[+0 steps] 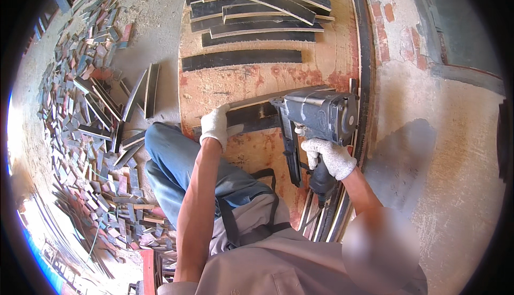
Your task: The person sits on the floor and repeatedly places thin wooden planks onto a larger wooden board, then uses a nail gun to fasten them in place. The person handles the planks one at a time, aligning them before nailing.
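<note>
My right hand (330, 157), in a speckled white glove, is closed round the handle of a dark grey nail gun (316, 114). The gun's nose rests at the right part of a black-faced wooden strip (254, 101) with a pale edge. A second black strip (257, 119) lies against its near side. With a white glove on, my left hand (215, 126) grips the left end of these strips, thumb on the near side. The gun's body hides the strips' right end. Under them is a stained wooden board (267, 150).
Black strips (262, 27) are stacked at the board's far end, with a single one (241, 59) nearer. Long dark strips (365, 70) run along its right edge beside a worn wall (450, 134). Many offcuts (80, 102) and longer pieces (136, 94) litter the floor on the left.
</note>
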`<action>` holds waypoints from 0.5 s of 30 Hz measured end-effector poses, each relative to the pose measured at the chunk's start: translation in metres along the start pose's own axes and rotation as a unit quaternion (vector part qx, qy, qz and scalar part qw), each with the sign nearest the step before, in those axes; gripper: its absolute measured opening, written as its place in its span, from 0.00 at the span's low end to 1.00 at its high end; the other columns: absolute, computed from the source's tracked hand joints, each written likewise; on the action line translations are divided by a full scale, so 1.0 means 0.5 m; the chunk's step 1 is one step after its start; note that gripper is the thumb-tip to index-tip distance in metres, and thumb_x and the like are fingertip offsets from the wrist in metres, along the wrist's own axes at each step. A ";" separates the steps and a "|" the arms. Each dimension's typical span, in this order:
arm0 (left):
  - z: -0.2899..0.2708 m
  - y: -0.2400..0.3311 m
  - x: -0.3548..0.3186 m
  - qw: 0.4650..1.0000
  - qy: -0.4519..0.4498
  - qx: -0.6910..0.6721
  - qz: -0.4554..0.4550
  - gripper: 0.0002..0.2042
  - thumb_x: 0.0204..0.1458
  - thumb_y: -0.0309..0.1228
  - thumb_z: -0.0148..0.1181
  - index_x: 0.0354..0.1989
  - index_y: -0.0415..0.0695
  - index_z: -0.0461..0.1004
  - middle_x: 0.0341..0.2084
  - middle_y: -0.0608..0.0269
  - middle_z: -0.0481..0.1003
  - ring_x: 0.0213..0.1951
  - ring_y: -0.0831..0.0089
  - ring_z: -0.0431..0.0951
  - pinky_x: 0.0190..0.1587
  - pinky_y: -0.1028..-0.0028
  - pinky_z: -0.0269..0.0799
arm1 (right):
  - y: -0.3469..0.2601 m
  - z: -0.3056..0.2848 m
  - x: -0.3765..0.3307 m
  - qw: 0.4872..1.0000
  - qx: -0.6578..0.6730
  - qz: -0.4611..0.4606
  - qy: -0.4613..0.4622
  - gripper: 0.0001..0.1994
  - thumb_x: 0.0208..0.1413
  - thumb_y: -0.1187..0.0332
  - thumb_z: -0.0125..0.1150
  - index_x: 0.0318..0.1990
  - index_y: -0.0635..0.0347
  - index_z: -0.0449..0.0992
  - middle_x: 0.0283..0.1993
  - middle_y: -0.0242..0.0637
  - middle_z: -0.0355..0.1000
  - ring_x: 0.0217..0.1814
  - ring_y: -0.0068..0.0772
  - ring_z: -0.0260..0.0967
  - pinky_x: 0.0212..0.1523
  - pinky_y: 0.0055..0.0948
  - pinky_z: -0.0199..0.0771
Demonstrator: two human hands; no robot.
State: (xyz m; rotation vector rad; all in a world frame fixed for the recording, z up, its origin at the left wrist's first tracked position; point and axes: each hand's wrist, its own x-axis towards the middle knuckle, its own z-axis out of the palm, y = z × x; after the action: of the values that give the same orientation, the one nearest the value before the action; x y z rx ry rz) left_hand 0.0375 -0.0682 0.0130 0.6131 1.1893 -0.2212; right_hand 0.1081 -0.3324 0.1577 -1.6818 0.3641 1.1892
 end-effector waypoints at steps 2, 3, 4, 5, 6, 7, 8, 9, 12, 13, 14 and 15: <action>0.016 -0.013 -0.003 1.000 -0.001 -0.019 0.012 0.14 0.60 0.33 0.60 0.49 0.37 0.78 0.45 0.51 0.76 0.41 0.58 0.80 0.32 0.63 0.87 | 0.014 -0.004 -0.001 1.000 -0.005 -0.013 -0.004 0.08 0.59 0.68 0.63 0.30 0.62 0.79 0.17 0.31 0.68 0.15 0.26 0.66 0.20 0.28 0.68; 0.021 -0.017 -0.003 0.999 0.011 -0.028 0.016 0.14 0.60 0.33 0.60 0.48 0.37 0.79 0.44 0.52 0.77 0.40 0.59 0.81 0.31 0.63 0.87 | 0.019 -0.004 -0.001 1.000 -0.006 -0.021 -0.007 0.10 0.60 0.68 0.64 0.26 0.61 0.78 0.17 0.31 0.69 0.15 0.26 0.66 0.19 0.28 0.69; 0.023 -0.020 -0.004 0.999 0.023 -0.037 0.020 0.13 0.59 0.33 0.60 0.47 0.37 0.79 0.43 0.53 0.78 0.39 0.60 0.81 0.30 0.63 0.86 | 0.015 -0.002 -0.005 1.000 -0.005 -0.012 -0.009 0.11 0.60 0.68 0.64 0.25 0.60 0.77 0.17 0.30 0.68 0.15 0.26 0.66 0.20 0.28 0.69; 0.023 -0.021 -0.005 0.999 0.023 -0.042 0.018 0.14 0.59 0.34 0.60 0.48 0.37 0.78 0.44 0.52 0.77 0.40 0.59 0.81 0.30 0.63 0.87 | 0.014 0.002 -0.008 1.000 -0.002 -0.006 -0.008 0.11 0.60 0.68 0.63 0.25 0.60 0.77 0.18 0.30 0.68 0.16 0.25 0.66 0.20 0.28 0.69; 0.024 -0.023 -0.005 0.999 0.023 -0.046 0.017 0.15 0.59 0.34 0.61 0.49 0.37 0.77 0.45 0.51 0.76 0.40 0.58 0.80 0.31 0.63 0.87 | 0.012 0.006 -0.011 1.000 0.000 -0.002 -0.006 0.11 0.60 0.68 0.63 0.25 0.60 0.77 0.18 0.30 0.68 0.16 0.25 0.66 0.20 0.27 0.69; 0.024 -0.024 -0.005 0.998 0.023 -0.051 0.015 0.16 0.59 0.34 0.62 0.50 0.37 0.76 0.46 0.51 0.75 0.41 0.57 0.80 0.32 0.63 0.87 | 0.012 0.010 -0.012 1.000 0.003 0.003 -0.004 0.11 0.61 0.68 0.63 0.25 0.60 0.77 0.18 0.30 0.68 0.16 0.25 0.66 0.20 0.27 0.69; 0.026 -0.026 -0.004 0.998 0.025 -0.052 0.017 0.16 0.59 0.35 0.62 0.50 0.37 0.76 0.46 0.51 0.75 0.41 0.57 0.80 0.32 0.63 0.87 | 0.014 0.013 -0.012 1.000 0.002 0.001 -0.001 0.11 0.61 0.67 0.63 0.26 0.60 0.77 0.18 0.30 0.68 0.16 0.25 0.66 0.20 0.27 0.69; 0.028 -0.026 -0.005 0.998 0.028 -0.053 0.019 0.16 0.59 0.35 0.62 0.50 0.37 0.76 0.46 0.50 0.75 0.41 0.57 0.80 0.31 0.63 0.87 | 0.016 0.015 -0.011 1.000 0.000 0.000 0.001 0.10 0.61 0.67 0.63 0.27 0.60 0.78 0.19 0.30 0.68 0.16 0.24 0.66 0.20 0.27 0.69; 0.032 -0.027 -0.006 0.998 0.021 -0.049 0.022 0.16 0.59 0.35 0.62 0.50 0.37 0.76 0.45 0.50 0.75 0.41 0.58 0.80 0.31 0.63 0.87 | 0.031 0.006 -0.001 1.000 0.001 0.008 -0.007 0.08 0.61 0.68 0.63 0.31 0.61 0.78 0.19 0.29 0.68 0.16 0.24 0.65 0.20 0.26 0.69; 0.032 -0.026 -0.006 0.999 0.016 -0.045 0.024 0.16 0.59 0.35 0.62 0.50 0.37 0.76 0.45 0.50 0.75 0.41 0.58 0.80 0.31 0.63 0.87 | 0.034 0.004 0.002 1.000 0.003 0.012 -0.013 0.07 0.61 0.68 0.63 0.32 0.61 0.78 0.19 0.29 0.68 0.16 0.24 0.65 0.20 0.26 0.69; 0.033 -0.025 -0.006 0.998 0.021 -0.048 0.021 0.15 0.59 0.34 0.61 0.49 0.37 0.77 0.44 0.51 0.76 0.40 0.59 0.80 0.31 0.63 0.87 | 0.031 0.003 0.002 1.000 0.002 0.006 -0.012 0.07 0.61 0.68 0.63 0.33 0.61 0.78 0.19 0.29 0.68 0.17 0.23 0.65 0.20 0.25 0.69; 0.033 -0.025 -0.006 0.998 0.028 -0.051 0.019 0.15 0.59 0.34 0.61 0.48 0.36 0.78 0.43 0.52 0.77 0.40 0.60 0.80 0.31 0.64 0.87 | 0.018 0.010 -0.002 1.000 0.001 0.001 -0.012 0.06 0.61 0.68 0.63 0.34 0.61 0.78 0.19 0.29 0.68 0.17 0.22 0.65 0.20 0.25 0.69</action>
State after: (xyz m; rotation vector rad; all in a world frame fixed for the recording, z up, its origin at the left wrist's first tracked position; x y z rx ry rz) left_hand 0.0437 -0.0882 0.0154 0.5543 1.2333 -0.1113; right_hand 0.0986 -0.3327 0.1536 -1.6637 0.3531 1.2088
